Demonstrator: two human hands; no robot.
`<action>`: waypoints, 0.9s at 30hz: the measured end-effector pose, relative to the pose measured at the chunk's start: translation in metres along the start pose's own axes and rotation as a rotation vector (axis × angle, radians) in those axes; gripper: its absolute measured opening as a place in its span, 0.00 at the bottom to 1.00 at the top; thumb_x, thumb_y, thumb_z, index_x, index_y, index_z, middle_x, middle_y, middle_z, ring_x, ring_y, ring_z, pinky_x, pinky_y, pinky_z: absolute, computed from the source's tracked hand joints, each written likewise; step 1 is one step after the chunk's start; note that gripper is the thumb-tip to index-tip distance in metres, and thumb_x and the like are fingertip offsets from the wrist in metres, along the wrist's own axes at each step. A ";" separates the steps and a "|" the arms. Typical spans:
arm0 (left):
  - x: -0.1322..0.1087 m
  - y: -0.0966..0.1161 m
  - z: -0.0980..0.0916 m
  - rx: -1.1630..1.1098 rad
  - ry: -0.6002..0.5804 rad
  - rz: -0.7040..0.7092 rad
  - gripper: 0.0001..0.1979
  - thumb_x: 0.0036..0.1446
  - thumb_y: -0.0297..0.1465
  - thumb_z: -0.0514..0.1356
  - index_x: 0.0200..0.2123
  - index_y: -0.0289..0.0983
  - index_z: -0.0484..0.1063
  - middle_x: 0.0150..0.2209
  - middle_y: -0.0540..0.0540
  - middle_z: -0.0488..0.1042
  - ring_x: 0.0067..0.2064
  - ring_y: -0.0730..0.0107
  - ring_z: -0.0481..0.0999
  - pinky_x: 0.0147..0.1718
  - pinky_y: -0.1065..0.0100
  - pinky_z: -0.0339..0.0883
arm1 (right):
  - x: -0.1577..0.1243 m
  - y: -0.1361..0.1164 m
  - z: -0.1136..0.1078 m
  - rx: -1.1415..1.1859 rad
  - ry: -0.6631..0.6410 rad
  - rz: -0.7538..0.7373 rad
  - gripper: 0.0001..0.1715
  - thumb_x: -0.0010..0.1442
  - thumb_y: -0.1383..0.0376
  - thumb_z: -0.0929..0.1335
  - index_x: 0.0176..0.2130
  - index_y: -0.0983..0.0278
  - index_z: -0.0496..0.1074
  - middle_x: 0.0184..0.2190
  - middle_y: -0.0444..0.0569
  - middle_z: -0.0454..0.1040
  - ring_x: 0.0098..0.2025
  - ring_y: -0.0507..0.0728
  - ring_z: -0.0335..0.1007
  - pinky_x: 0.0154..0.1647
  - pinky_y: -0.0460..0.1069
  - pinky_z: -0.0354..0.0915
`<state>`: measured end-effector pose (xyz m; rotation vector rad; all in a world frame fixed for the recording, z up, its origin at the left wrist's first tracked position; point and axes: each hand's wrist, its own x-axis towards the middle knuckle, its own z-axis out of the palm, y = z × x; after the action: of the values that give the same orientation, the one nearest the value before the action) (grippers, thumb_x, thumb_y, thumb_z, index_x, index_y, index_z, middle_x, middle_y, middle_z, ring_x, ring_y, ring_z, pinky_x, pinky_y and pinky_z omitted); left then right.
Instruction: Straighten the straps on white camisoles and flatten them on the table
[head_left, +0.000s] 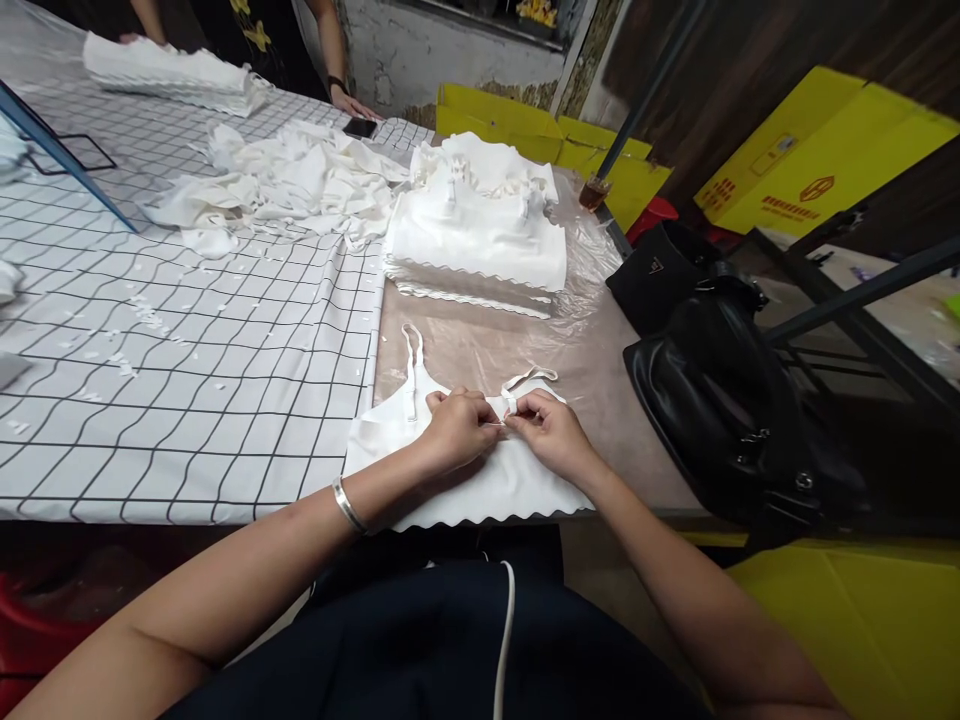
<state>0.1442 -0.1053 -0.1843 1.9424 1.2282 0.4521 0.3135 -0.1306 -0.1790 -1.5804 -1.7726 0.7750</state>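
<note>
A white camisole top [480, 490] with thin straps and a wavy hem lies flat at the table's front edge. My left hand [461, 428] is closed on its neckline, fingertips pinched together near the middle. Close beside it, my right hand [551, 430] pinches the fabric at the base of the right strap [531, 377]. The fingertips of both hands almost meet; any small piece between them is too small to make out. The left strap [412, 370] lies loose, pointing away from me.
Beyond the top stands a stack of folded white tops [476, 235]. Left of it is a heap of white garments [292, 180] on a checked tablecloth [187, 400]. A black bag [720, 390] sits at right. Another person's hand [351, 103] rests near a phone [361, 127].
</note>
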 end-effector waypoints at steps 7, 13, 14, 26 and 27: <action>-0.005 -0.006 0.004 0.228 0.071 0.118 0.05 0.56 0.31 0.64 0.32 0.35 0.75 0.37 0.45 0.76 0.46 0.56 0.70 0.45 0.55 0.50 | 0.002 0.002 -0.004 -0.101 -0.039 0.009 0.08 0.50 0.67 0.69 0.24 0.62 0.66 0.27 0.44 0.68 0.32 0.54 0.64 0.36 0.50 0.61; -0.031 -0.004 0.006 0.493 0.270 0.396 0.10 0.60 0.31 0.60 0.44 0.35 0.74 0.44 0.39 0.74 0.47 0.55 0.70 0.48 0.51 0.53 | 0.007 0.005 -0.005 0.077 -0.065 0.148 0.11 0.47 0.62 0.70 0.21 0.63 0.64 0.23 0.40 0.63 0.27 0.51 0.58 0.30 0.48 0.57; -0.035 -0.005 0.008 0.503 0.258 0.493 0.10 0.62 0.32 0.57 0.44 0.35 0.74 0.45 0.40 0.75 0.47 0.56 0.70 0.50 0.51 0.53 | 0.007 0.004 -0.006 0.127 -0.089 0.175 0.11 0.47 0.62 0.70 0.21 0.63 0.65 0.22 0.40 0.63 0.26 0.50 0.58 0.29 0.47 0.56; -0.052 -0.026 0.019 0.506 -0.202 0.727 0.34 0.65 0.52 0.47 0.66 0.37 0.59 0.67 0.39 0.59 0.69 0.49 0.53 0.66 0.48 0.41 | 0.066 -0.022 -0.023 0.922 -0.128 0.581 0.12 0.49 0.71 0.71 0.30 0.61 0.64 0.28 0.45 0.77 0.34 0.53 0.74 0.39 0.49 0.68; -0.052 -0.025 0.019 0.502 -0.208 0.724 0.35 0.65 0.52 0.47 0.66 0.36 0.59 0.67 0.38 0.59 0.69 0.48 0.52 0.66 0.47 0.41 | 0.069 -0.021 -0.023 0.806 -0.100 0.534 0.12 0.50 0.70 0.72 0.30 0.62 0.64 0.26 0.43 0.76 0.31 0.52 0.73 0.36 0.48 0.67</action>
<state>0.1165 -0.1528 -0.2102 2.7801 0.4917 0.2936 0.3128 -0.0635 -0.1429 -1.4314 -0.8644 1.5930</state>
